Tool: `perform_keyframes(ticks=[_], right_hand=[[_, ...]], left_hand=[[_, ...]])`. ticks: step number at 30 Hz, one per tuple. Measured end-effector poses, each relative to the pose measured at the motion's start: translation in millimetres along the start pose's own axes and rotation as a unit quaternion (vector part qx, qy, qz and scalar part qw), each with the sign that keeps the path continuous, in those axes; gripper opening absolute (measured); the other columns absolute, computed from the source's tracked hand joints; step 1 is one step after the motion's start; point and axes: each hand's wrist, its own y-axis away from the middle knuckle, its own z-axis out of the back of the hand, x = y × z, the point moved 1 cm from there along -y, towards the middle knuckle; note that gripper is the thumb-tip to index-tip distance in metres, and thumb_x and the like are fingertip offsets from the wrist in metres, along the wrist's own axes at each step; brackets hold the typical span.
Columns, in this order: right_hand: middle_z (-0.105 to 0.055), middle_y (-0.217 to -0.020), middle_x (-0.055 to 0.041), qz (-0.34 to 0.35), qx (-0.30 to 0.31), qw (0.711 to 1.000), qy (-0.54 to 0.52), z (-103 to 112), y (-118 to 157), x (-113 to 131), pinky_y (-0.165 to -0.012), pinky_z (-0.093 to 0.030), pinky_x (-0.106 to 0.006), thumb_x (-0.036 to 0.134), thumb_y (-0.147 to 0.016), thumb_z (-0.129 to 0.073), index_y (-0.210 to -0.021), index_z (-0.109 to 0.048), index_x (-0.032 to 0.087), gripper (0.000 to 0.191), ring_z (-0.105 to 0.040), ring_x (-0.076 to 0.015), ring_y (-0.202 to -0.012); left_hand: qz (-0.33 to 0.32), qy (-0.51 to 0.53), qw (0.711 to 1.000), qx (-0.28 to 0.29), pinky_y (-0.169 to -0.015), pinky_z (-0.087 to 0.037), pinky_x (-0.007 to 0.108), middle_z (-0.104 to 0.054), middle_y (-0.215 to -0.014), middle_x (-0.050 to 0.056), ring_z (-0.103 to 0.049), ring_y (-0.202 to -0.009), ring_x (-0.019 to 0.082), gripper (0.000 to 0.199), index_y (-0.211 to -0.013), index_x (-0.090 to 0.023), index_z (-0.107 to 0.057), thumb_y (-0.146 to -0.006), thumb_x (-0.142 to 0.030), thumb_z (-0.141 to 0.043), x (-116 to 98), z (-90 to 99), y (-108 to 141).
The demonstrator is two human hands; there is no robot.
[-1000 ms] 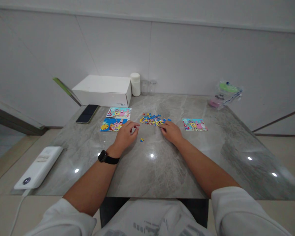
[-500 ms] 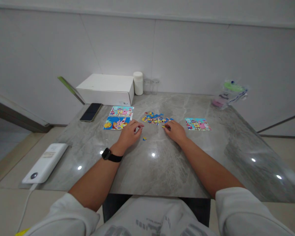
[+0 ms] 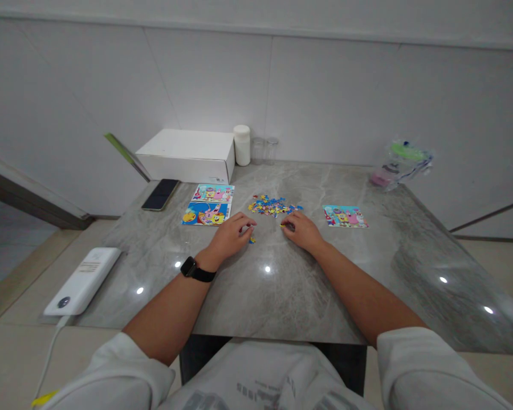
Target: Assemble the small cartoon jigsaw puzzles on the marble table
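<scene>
A heap of small jigsaw pieces point(image 3: 273, 205), blue, yellow and pink, lies on the grey marbled table point(image 3: 282, 296) just beyond my hands. My right hand point(image 3: 301, 229) is closed in a pinch on a jigsaw piece point(image 3: 282, 226), its yellow edge showing at the fingertips. My left hand point(image 3: 233, 233), with a black watch point(image 3: 196, 269) on the wrist, hovers over the table, fingers curved and thumb apart from the index finger; I see nothing held in it. Partly behind its thumb rests a loose blue-and-yellow jigsaw piece point(image 3: 252, 240).
Picture cards point(image 3: 208, 205) lie left of the heap, and another picture card point(image 3: 346, 217) lies right. Behind stand a white box point(image 3: 186, 156), a white bottle point(image 3: 241, 146) and two glasses point(image 3: 265, 150). A phone point(image 3: 161, 195), a power bank point(image 3: 83, 281) and a plastic bag point(image 3: 399, 165) lie near the edges.
My left hand has moved right and nearer to me, over the loose piece. My right hand has drawn slightly back from the heap with the yellow piece in its fingertips.
</scene>
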Motion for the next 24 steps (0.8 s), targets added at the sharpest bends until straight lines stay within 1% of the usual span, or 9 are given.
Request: perform_keyframes(ticks=[2,5,7,10,13,15,19,21,24], right_hand=[[-0.068,-0.110,-0.0085,0.020,0.013,1.000,-0.005,2.6,1.7,5.0,-0.099,-0.050,-0.035,0.023,-0.093,-0.069,-0.104,-0.076,0.021,0.013,-0.064,-0.0228,-0.107],[-0.068,-0.111,-0.0077,0.066,0.048,0.996,-0.025,5.6,5.9,17.5,-0.099,-0.051,-0.034,0.022,-0.092,-0.072,-0.104,-0.076,0.022,0.013,-0.065,-0.0213,-0.105],[-0.068,-0.111,-0.0074,0.081,0.070,0.994,-0.035,6.9,8.9,26.6,-0.097,-0.051,-0.033,0.022,-0.092,-0.072,-0.107,-0.075,0.021,0.015,-0.065,-0.0205,-0.103],[-0.069,-0.115,-0.0088,0.070,0.085,0.994,-0.012,8.9,12.2,37.9,-0.098,-0.051,-0.033,0.022,-0.092,-0.071,-0.112,-0.074,0.020,0.020,-0.066,-0.0215,-0.107],[-0.069,-0.117,-0.0107,0.046,0.092,0.994,0.046,13.7,13.9,46.2,-0.100,-0.049,-0.033,0.025,-0.096,-0.067,-0.111,-0.075,0.019,0.018,-0.065,-0.0234,-0.111],[-0.070,-0.116,-0.0113,0.037,0.111,0.990,0.076,19.2,14.8,51.0,-0.099,-0.048,-0.033,0.027,-0.097,-0.067,-0.109,-0.075,0.019,0.016,-0.065,-0.0240,-0.112],[-0.072,-0.113,-0.0112,0.022,0.169,0.979,0.116,32.3,17.2,59.0,-0.089,-0.049,-0.032,0.031,-0.097,-0.068,-0.108,-0.074,0.020,0.016,-0.068,-0.0247,-0.106],[-0.074,-0.112,-0.0123,0.021,0.184,0.973,0.141,36.7,18.9,61.9,-0.086,-0.049,-0.032,0.032,-0.097,-0.067,-0.107,-0.074,0.021,0.016,-0.069,-0.0258,-0.104],[-0.075,-0.111,-0.0138,0.020,0.185,0.969,0.162,37.9,22.3,65.0,-0.083,-0.049,-0.033,0.031,-0.096,-0.068,-0.105,-0.074,0.022,0.014,-0.070,-0.0273,-0.100]], left_hand=[[-0.003,0.000,1.000,-0.001,-0.081,-0.053,0.033,-0.068,-0.104,0.005,-0.062,-0.082,0.016,0.020,-0.112,-0.021,-0.076,-0.100,-0.023,-0.060,0.4,-0.3,0.0],[-0.008,-0.002,1.000,0.002,-0.083,-0.053,0.033,-0.069,-0.105,0.006,-0.063,-0.084,0.017,0.020,-0.112,-0.021,-0.076,-0.100,-0.023,-0.060,-0.2,-0.1,-0.1],[-0.008,-0.005,1.000,0.003,-0.083,-0.053,0.033,-0.069,-0.104,0.006,-0.063,-0.084,0.017,0.020,-0.111,-0.021,-0.076,-0.100,-0.022,-0.059,-0.4,0.2,-0.2],[-0.008,-0.014,1.000,0.008,-0.085,-0.053,0.034,-0.070,-0.106,0.005,-0.064,-0.088,0.018,0.020,-0.112,-0.022,-0.075,-0.100,-0.022,-0.059,1.2,0.7,0.1],[0.011,-0.031,0.999,0.016,-0.088,-0.054,0.034,-0.071,-0.107,0.006,-0.066,-0.093,0.020,0.017,-0.109,-0.021,-0.074,-0.100,-0.023,-0.061,5.2,2.3,0.8],[0.025,-0.046,0.998,0.035,-0.088,-0.054,0.035,-0.071,-0.106,0.007,-0.067,-0.095,0.021,0.013,-0.106,-0.021,-0.074,-0.098,-0.028,-0.066,7.7,4.0,1.5],[0.010,-0.056,0.992,0.117,-0.087,-0.055,0.036,-0.070,-0.107,0.006,-0.067,-0.095,0.022,0.020,-0.106,-0.022,-0.075,-0.092,-0.037,-0.076,8.3,6.6,3.3],[0.001,-0.057,0.988,0.145,-0.088,-0.055,0.035,-0.070,-0.109,0.006,-0.068,-0.097,0.022,0.020,-0.106,-0.024,-0.076,-0.090,-0.036,-0.077,7.0,6.9,4.0],[-0.003,-0.060,0.985,0.160,-0.089,-0.055,0.035,-0.069,-0.109,0.006,-0.068,-0.098,0.022,0.016,-0.104,-0.024,-0.077,-0.090,-0.032,-0.077,6.0,6.0,4.5]])
